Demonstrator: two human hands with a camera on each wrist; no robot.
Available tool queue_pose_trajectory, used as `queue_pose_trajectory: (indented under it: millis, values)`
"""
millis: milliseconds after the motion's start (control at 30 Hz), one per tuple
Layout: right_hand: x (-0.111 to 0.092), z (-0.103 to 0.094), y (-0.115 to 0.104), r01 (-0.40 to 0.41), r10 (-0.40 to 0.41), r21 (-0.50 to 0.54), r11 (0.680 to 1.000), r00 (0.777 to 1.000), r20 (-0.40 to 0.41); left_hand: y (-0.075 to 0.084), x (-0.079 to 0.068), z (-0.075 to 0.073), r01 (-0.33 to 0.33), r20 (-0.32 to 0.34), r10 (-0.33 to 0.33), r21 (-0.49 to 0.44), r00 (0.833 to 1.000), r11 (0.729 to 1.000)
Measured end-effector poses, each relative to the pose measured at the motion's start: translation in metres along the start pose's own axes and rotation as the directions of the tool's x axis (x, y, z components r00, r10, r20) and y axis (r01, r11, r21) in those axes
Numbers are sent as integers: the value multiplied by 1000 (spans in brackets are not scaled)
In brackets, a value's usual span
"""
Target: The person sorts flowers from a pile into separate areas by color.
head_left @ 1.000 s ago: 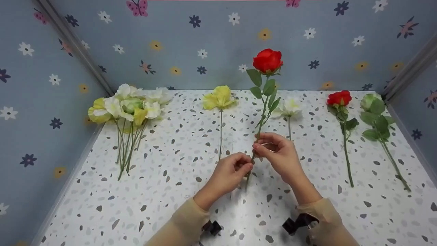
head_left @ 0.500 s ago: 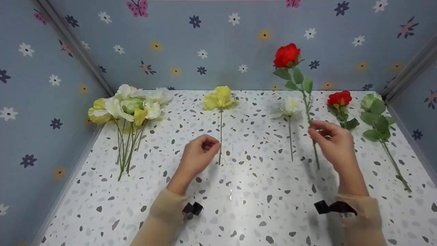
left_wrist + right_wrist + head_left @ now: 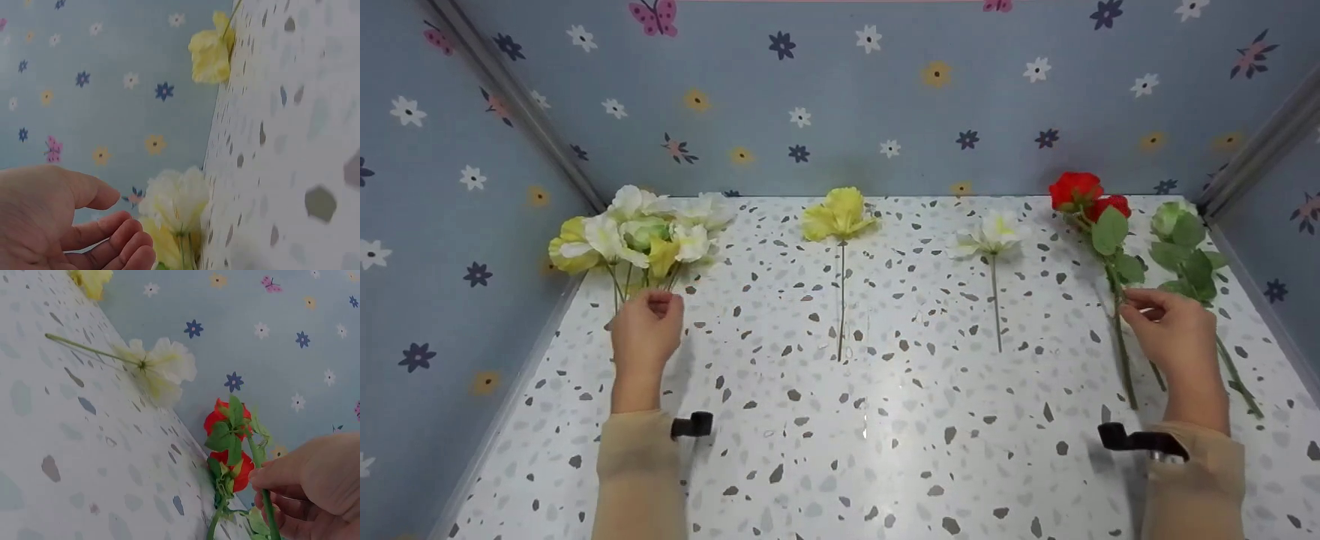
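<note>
My right hand point(image 3: 1179, 334) pinches the green stem of a red rose point(image 3: 1074, 190) at the right side of the table. That rose's bloom lies against a second red rose point(image 3: 1116, 206), as the right wrist view also shows. A pale green rose point(image 3: 1174, 221) lies just to their right, partly behind the hand. At the left, my left hand point(image 3: 646, 334) hovers at the stems of a bunch of white, yellow and green flowers point(image 3: 641, 232), hiding most of them. In the left wrist view the thumb stands apart from the loosely bent fingers point(image 3: 112, 244), and nothing is between them.
A single yellow flower point(image 3: 840, 216) lies at the middle back of the speckled table point(image 3: 915, 420). Right of it lies a white flower point(image 3: 992, 234), stem toward me. Patterned blue walls point(image 3: 847, 97) close off the back and both sides.
My right hand has carried the red rose rightward and down beside the other red rose. The left hand has let go of the stem and moved left to the bunch.
</note>
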State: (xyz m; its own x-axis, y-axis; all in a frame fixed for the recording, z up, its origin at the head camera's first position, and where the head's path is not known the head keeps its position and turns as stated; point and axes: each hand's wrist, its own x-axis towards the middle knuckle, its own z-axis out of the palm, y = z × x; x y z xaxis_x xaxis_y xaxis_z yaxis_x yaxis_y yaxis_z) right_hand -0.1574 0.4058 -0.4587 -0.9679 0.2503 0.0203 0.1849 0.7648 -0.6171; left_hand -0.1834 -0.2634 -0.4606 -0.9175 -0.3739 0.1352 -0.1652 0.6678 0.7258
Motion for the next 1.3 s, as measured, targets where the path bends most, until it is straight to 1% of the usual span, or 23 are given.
queue_pose_trajectory:
  millis: [67, 133, 233, 333, 500, 667, 800, 1000, 1167, 1233, 1300]
  values:
    - [0, 0, 6, 4, -4, -22, 1000, 1000, 12, -12, 2, -8, 38, -26, -37, 29, 999, 999]
    - [1, 1, 12, 3, -2, -32, 999, 1000, 16, -22, 4, -14, 69, -34, -67, 53, 997, 996]
    - [1, 4, 18, 0, 1, -38, 999, 1000, 17, -30, 4, -21, 105, -24, -103, 80, 994, 991]
    - [1, 8, 20, -21, 22, -36, 999, 999, 24, -35, 4, -24, 123, -15, -122, 92, 992, 988]
    - [2, 15, 18, -87, 89, -34, 996, 993, 72, -41, 4, -27, 147, -13, -146, 101, 989, 984]
    - [3, 17, 16, -107, 110, -43, 993, 990, 94, -45, 4, -27, 152, -14, -152, 123, 988, 981]
    - [4, 21, 12, -98, 102, -43, 994, 989, 111, -49, 4, -25, 158, 5, -160, 157, 987, 975]
    - [6, 28, 5, -58, 64, -53, 997, 989, 133, -52, 3, -24, 168, 26, -177, 201, 984, 965]
    - [4, 31, 1, -17, 24, -55, 998, 991, 128, -56, 2, -25, 194, 52, -211, 228, 976, 954]
    - [3, 30, 0, -12, 20, -62, 998, 992, 122, -58, 2, -25, 187, 57, -205, 231, 977, 955]
    - [3, 30, -1, -30, 37, -59, 998, 992, 125, -59, 2, -25, 167, 53, -184, 231, 982, 958]
